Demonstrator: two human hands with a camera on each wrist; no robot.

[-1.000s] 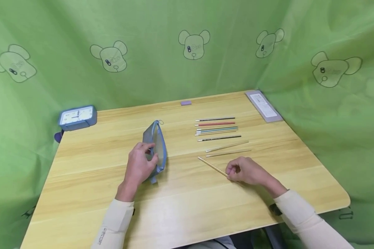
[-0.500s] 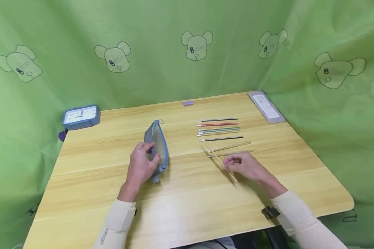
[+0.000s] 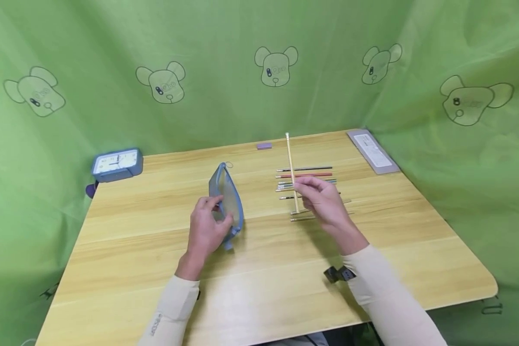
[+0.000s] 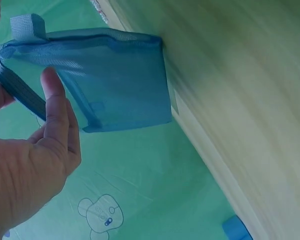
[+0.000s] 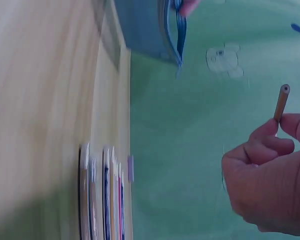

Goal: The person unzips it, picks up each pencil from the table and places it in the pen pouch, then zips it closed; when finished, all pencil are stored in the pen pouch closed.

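Note:
My left hand pinches the near rim of a blue mesh zip pouch, which stands on the table with its mouth gaping to the right. In the left wrist view, the pouch shows its see-through side, and thumb and fingers are at the zipped rim. My right hand pinches a plain wooden pencil between thumb and fingertips, raised above the table, its eraser end up and away. An unsharpened end of that pencil pokes from the fingers in the right wrist view. Several pencils lie in a row beneath, partly hidden by the hand.
At the back left stands a blue clock. A purple eraser lies near the back edge, and a grey flat packet with a white label is at the back right. Green curtain surrounds the wooden table.
My right hand has picked the wooden pencil up off the table, carried it up and to the left, and turned it nearly upright in view. The left hand still holds the pouch.

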